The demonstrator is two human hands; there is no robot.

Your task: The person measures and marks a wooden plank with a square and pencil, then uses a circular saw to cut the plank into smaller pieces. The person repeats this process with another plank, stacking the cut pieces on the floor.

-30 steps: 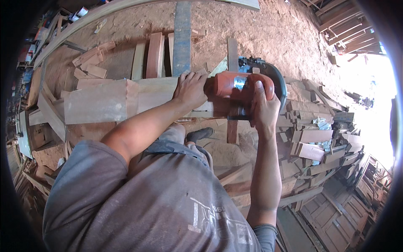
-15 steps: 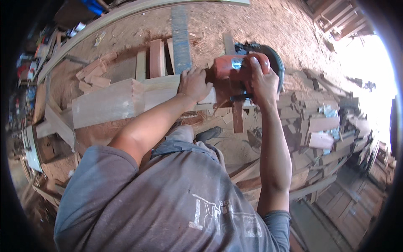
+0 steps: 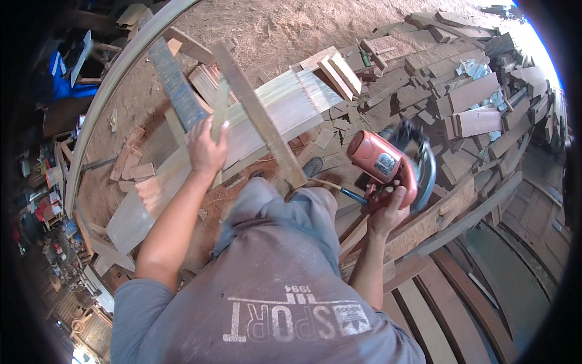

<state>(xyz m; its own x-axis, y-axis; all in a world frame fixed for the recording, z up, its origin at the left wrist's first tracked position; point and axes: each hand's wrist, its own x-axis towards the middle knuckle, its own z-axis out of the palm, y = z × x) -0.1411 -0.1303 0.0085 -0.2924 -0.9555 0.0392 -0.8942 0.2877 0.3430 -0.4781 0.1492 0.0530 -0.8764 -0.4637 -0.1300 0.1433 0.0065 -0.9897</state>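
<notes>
My right hand point(image 3: 391, 203) grips the handle of a red circular saw point(image 3: 379, 156) with a dark guard, held off to the right of the work. My left hand point(image 3: 206, 145) is closed on a narrow pale wooden strip point(image 3: 220, 94). Beneath it lies a wide pale board point(image 3: 136, 218) running diagonally, crossed by a longer, narrow plank point(image 3: 257, 121). A dark blue-grey plank point(image 3: 173, 76) lies just left of the strip, and my legs point(image 3: 260, 200) are below the board.
Piles of offcuts point(image 3: 476, 121) cover the ground at right, with long planks point(image 3: 436, 309) at lower right. A long curved-looking batten point(image 3: 103, 97) runs along the upper left. Assorted clutter point(image 3: 60, 255) lines the left, and sawdust covers the ground point(image 3: 267, 24).
The saw has come off the board and moved down and right in my right hand. My left hand has shifted left onto the narrow strip. The whole view has turned.
</notes>
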